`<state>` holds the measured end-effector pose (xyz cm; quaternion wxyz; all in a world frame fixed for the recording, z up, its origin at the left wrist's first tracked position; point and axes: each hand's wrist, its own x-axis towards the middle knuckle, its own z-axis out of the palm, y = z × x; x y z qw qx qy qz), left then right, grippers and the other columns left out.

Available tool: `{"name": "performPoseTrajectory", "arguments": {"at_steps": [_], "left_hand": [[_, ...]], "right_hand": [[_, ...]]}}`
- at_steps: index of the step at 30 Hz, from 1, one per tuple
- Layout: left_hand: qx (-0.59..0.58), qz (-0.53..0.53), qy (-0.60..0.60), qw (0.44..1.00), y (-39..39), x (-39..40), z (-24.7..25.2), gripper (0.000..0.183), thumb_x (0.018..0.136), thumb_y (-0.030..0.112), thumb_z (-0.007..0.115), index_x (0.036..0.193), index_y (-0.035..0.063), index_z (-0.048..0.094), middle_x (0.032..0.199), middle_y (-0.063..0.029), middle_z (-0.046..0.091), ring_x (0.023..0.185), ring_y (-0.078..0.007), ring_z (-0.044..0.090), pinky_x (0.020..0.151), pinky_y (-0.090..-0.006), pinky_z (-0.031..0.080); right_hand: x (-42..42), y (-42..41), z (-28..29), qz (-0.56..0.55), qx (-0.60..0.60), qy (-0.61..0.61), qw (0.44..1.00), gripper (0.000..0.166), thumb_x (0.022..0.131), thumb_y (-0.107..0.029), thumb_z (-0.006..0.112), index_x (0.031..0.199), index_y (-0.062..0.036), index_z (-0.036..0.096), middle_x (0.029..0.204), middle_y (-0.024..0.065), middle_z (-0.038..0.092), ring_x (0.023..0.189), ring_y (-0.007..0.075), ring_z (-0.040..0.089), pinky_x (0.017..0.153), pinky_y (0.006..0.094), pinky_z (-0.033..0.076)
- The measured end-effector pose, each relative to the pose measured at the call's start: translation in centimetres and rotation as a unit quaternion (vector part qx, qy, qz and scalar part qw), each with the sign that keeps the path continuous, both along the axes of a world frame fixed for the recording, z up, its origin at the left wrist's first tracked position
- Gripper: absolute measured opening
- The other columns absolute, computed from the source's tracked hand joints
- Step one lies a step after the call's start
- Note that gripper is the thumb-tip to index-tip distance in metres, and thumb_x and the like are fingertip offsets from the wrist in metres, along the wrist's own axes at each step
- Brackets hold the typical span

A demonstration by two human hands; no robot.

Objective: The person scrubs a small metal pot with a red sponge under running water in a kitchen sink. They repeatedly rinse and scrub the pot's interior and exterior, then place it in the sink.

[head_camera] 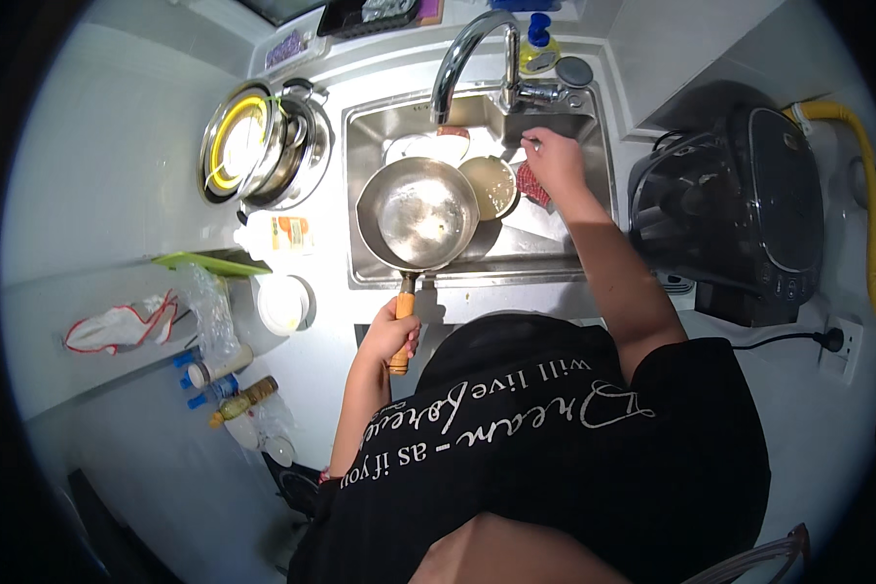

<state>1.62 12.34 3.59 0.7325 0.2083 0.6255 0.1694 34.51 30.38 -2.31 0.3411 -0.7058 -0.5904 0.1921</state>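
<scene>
My left hand (pixel 393 337) is wrapped around the wooden handle (pixel 404 305) of a metal saucepan (pixel 417 213). The pan is tilted so its bare, shiny inside faces me, over the left part of the steel sink (pixel 474 279). Above the right part of the sink is my right hand (pixel 557 160), its fingers curled; whether they pinch something is not clear. Just beside that hand shows a red checked cloth (pixel 531 184), partly hidden by it. Between pan and cloth sits a bowl (pixel 490 186) of cloudy liquid. White dishes (pixel 409 146) lie behind the pan, partly covered.
A chrome faucet (pixel 458 62) arches over the sink, near a soap bottle (pixel 539 52). Stacked metal pots and a yellow-rimmed strainer (pixel 223 142) stand at left, with a white jug (pixel 274 235) and white bowls (pixel 281 303). A black appliance (pixel 737 204) stands at right.
</scene>
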Motion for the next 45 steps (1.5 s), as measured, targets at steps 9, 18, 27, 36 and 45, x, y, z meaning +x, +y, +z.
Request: {"name": "performPoseTrajectory", "arguments": {"at_steps": [9, 18, 27, 36, 45], "left_hand": [[0.127, -0.103, 0.175, 0.971, 5.6, 4.2, 3.2, 0.028, 0.082, -0.002, 0.055, 0.107, 0.0044, 0.046, 0.060, -0.0055, 0.050, 0.042, -0.0156, 0.051, 0.038, -0.0307, 0.042], [0.184, -0.176, 0.296, 0.921, 5.9, 3.6, 3.3, 0.028, 0.079, 0.001, 0.060, 0.103, 0.0004, 0.048, 0.069, -0.0135, 0.059, 0.047, -0.0208, 0.059, 0.042, -0.0337, 0.047], [0.148, -0.172, 0.305, 0.925, 5.9, 2.6, 1.0, 0.027, 0.080, -0.002, 0.060, 0.101, 0.0020, 0.045, 0.066, -0.0101, 0.055, 0.044, -0.0186, 0.054, 0.039, -0.0335, 0.044], [0.128, -0.194, 0.306, 0.923, 6.0, 2.7, 0.8, 0.028, 0.081, 0.000, 0.059, 0.106, 0.0005, 0.045, 0.066, -0.0099, 0.055, 0.044, -0.0181, 0.055, 0.039, -0.0326, 0.045], [0.064, -0.184, 0.221, 0.956, 5.4, 3.0, 0.7, 0.036, 0.082, 0.000, 0.057, 0.116, 0.0012, 0.045, 0.065, -0.0058, 0.052, 0.043, -0.0141, 0.051, 0.039, -0.0287, 0.044]], "right_hand": [[6.4, 8.5, -1.1, -0.124, 0.003, 0.012, 0.992, 0.023, 0.083, -0.034, 0.067, 0.091, -0.0137, 0.073, 0.076, 0.0152, 0.067, 0.075, 0.0352, 0.065, 0.068, 0.0425, 0.052], [7.5, 8.3, -1.8, -0.115, -0.064, 0.100, 0.986, 0.019, 0.084, -0.029, 0.067, 0.089, -0.0113, 0.072, 0.074, 0.0123, 0.068, 0.066, 0.0289, 0.066, 0.061, 0.0378, 0.051], [3.2, 4.2, -2.6, -0.056, 0.014, 0.060, 0.997, 0.016, 0.083, -0.025, 0.068, 0.091, -0.0115, 0.071, 0.072, 0.0101, 0.067, 0.066, 0.0277, 0.066, 0.060, 0.0358, 0.051], [-3.7, 0.0, -1.9, 0.070, -0.047, 0.160, 0.983, 0.026, 0.072, -0.001, 0.071, 0.096, -0.0074, 0.069, 0.081, 0.0086, 0.061, 0.075, 0.0213, 0.064, 0.071, 0.0310, 0.053], [-10.7, 2.4, -1.2, 0.298, 0.056, 0.046, 0.952, 0.013, 0.082, -0.019, 0.065, 0.086, -0.0070, 0.066, 0.084, 0.0132, 0.062, 0.082, 0.0310, 0.062, 0.071, 0.0391, 0.050]]}}
